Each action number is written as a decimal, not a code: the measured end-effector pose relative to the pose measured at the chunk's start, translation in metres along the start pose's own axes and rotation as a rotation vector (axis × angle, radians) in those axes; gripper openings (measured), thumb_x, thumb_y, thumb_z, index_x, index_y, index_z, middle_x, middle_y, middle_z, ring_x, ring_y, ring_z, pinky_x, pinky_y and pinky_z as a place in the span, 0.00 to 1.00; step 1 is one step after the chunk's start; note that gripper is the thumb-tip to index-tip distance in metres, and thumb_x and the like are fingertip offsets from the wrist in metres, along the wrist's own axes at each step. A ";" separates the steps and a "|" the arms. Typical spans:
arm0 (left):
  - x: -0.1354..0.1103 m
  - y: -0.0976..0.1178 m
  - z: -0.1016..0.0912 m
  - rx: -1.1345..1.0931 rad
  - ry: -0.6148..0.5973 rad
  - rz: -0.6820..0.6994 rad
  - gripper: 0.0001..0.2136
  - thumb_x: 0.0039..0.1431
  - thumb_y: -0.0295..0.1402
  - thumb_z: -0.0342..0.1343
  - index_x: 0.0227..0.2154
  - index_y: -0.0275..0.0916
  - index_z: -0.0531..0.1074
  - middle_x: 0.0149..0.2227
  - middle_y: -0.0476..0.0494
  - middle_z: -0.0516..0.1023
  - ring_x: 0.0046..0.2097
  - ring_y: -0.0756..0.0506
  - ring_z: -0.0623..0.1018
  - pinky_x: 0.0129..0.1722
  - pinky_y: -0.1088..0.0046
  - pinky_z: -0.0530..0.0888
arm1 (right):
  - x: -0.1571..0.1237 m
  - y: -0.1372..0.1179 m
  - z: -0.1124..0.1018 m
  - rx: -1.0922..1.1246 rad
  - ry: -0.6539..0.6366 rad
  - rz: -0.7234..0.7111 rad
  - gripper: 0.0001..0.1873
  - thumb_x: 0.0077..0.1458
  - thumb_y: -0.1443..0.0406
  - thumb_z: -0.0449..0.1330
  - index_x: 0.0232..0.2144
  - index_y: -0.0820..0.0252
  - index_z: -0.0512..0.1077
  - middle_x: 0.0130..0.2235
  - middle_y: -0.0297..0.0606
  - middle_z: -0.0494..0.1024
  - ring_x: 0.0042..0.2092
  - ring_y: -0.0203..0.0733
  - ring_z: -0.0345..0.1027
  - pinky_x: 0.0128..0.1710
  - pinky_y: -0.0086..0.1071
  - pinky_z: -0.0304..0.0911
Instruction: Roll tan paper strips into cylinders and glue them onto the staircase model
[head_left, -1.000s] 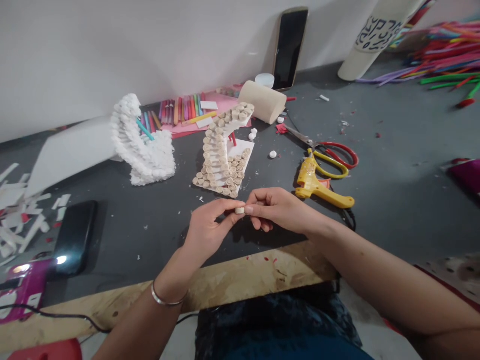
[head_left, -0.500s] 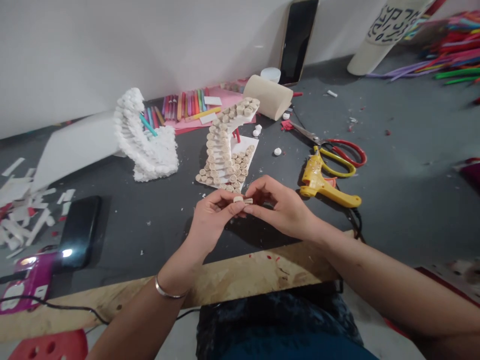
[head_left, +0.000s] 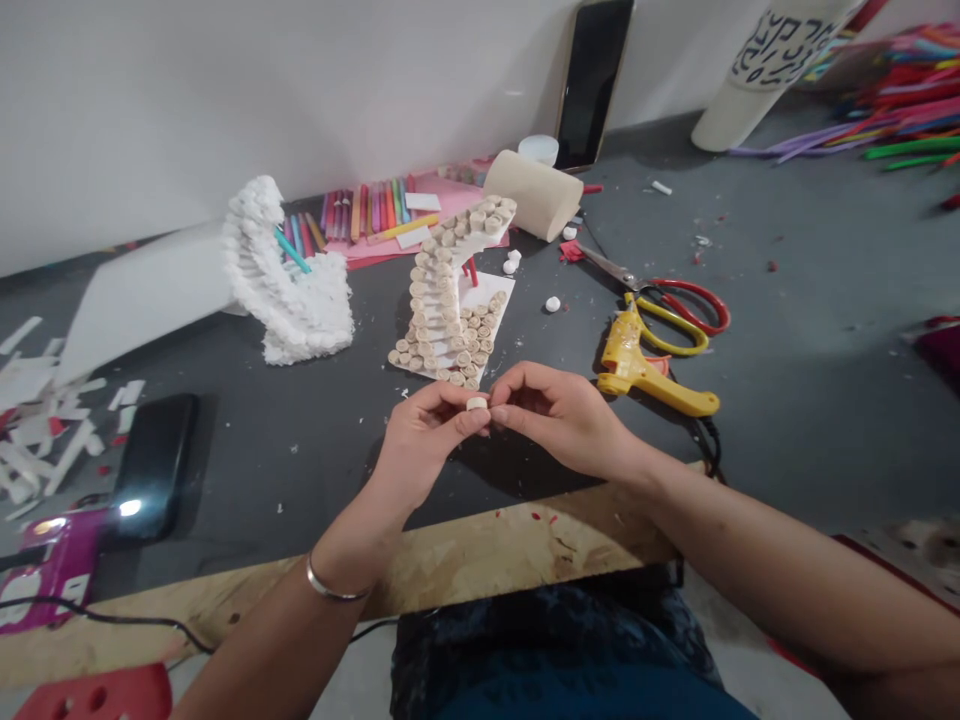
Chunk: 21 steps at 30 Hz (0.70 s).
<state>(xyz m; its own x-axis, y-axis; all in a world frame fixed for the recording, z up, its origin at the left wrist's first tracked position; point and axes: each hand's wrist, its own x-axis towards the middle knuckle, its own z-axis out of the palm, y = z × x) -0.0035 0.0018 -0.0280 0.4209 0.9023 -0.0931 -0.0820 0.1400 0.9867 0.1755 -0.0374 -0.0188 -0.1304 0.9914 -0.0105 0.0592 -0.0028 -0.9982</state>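
A small cream paper coil is pinched between the thumb and fingers of my left hand. My right hand is closed in a pinch against the coil's right side, its fingertips touching or nearly touching my left thumb. Just beyond my hands stands a curved arch model covered in rolled beige paper coils, on a white card base. Left of it is a similar arch covered in fluffy white bits, with a teal stick in it.
A yellow glue gun and scissors lie to the right. A beige roll, markers and an upright phone are at the back. Another phone, its light on, and paper scraps are at left.
The loose strip end that stuck out to the right of the coil no longer shows; the coil looks wound up. Both hands stay in nearly the same place.
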 end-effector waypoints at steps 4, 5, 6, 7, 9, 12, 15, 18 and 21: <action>-0.002 0.009 -0.002 0.233 -0.013 0.128 0.05 0.51 0.35 0.67 0.29 0.41 0.79 0.28 0.49 0.81 0.30 0.50 0.78 0.31 0.75 0.76 | 0.000 0.003 0.001 0.175 -0.026 0.075 0.10 0.54 0.59 0.65 0.31 0.58 0.70 0.31 0.35 0.76 0.33 0.36 0.68 0.35 0.32 0.64; -0.003 0.011 -0.003 0.303 -0.013 0.161 0.05 0.51 0.34 0.67 0.29 0.41 0.79 0.29 0.48 0.82 0.30 0.50 0.79 0.31 0.75 0.76 | 0.000 0.004 0.000 0.193 -0.028 0.083 0.10 0.53 0.60 0.65 0.31 0.58 0.70 0.31 0.35 0.75 0.33 0.35 0.68 0.34 0.32 0.64; -0.003 0.012 -0.004 0.367 -0.013 0.194 0.04 0.52 0.35 0.66 0.30 0.41 0.79 0.29 0.48 0.82 0.31 0.49 0.79 0.31 0.75 0.76 | 0.001 0.004 0.000 0.207 -0.028 0.088 0.10 0.53 0.60 0.66 0.31 0.58 0.70 0.31 0.34 0.75 0.32 0.35 0.68 0.34 0.32 0.64; -0.003 0.014 -0.005 0.426 -0.015 0.221 0.04 0.53 0.35 0.66 0.30 0.41 0.79 0.30 0.48 0.82 0.32 0.49 0.79 0.31 0.74 0.76 | 0.001 0.005 0.000 0.218 -0.027 0.092 0.10 0.53 0.60 0.66 0.30 0.58 0.69 0.31 0.34 0.75 0.32 0.35 0.68 0.34 0.32 0.63; -0.004 0.014 -0.007 0.523 -0.019 0.263 0.05 0.54 0.36 0.65 0.32 0.42 0.79 0.32 0.47 0.83 0.33 0.48 0.80 0.33 0.74 0.76 | 0.002 0.005 0.000 0.234 -0.014 0.100 0.11 0.52 0.61 0.66 0.31 0.58 0.68 0.30 0.32 0.74 0.31 0.34 0.67 0.33 0.31 0.63; -0.004 0.012 -0.009 0.601 -0.022 0.285 0.05 0.56 0.36 0.63 0.33 0.42 0.80 0.33 0.47 0.83 0.34 0.48 0.80 0.34 0.74 0.76 | 0.002 0.005 0.000 0.229 0.010 0.098 0.12 0.51 0.61 0.67 0.30 0.57 0.66 0.30 0.31 0.72 0.31 0.33 0.67 0.33 0.30 0.63; -0.004 0.011 -0.007 0.633 -0.010 0.280 0.05 0.56 0.36 0.63 0.34 0.43 0.80 0.32 0.48 0.83 0.33 0.48 0.80 0.33 0.74 0.75 | 0.002 0.007 0.000 0.203 0.015 0.077 0.11 0.52 0.62 0.65 0.30 0.57 0.65 0.30 0.32 0.72 0.32 0.34 0.66 0.32 0.30 0.62; -0.005 0.012 -0.004 0.712 -0.011 0.327 0.04 0.57 0.34 0.62 0.34 0.43 0.79 0.33 0.49 0.83 0.33 0.48 0.80 0.34 0.75 0.75 | 0.001 0.009 0.001 0.159 0.031 0.085 0.10 0.52 0.63 0.64 0.29 0.57 0.65 0.30 0.32 0.72 0.31 0.34 0.65 0.32 0.30 0.62; -0.006 0.014 -0.004 0.806 -0.037 0.391 0.04 0.59 0.31 0.60 0.35 0.43 0.79 0.34 0.49 0.83 0.35 0.48 0.80 0.36 0.75 0.75 | 0.001 0.009 0.001 0.130 0.033 0.086 0.08 0.52 0.65 0.63 0.29 0.57 0.66 0.29 0.31 0.71 0.31 0.34 0.65 0.32 0.30 0.61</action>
<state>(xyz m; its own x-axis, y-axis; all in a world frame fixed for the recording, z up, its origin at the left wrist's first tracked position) -0.0104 -0.0001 -0.0140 0.5263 0.8098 0.2595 0.4276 -0.5158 0.7424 0.1746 -0.0366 -0.0276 -0.0975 0.9905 -0.0968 -0.0605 -0.1030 -0.9928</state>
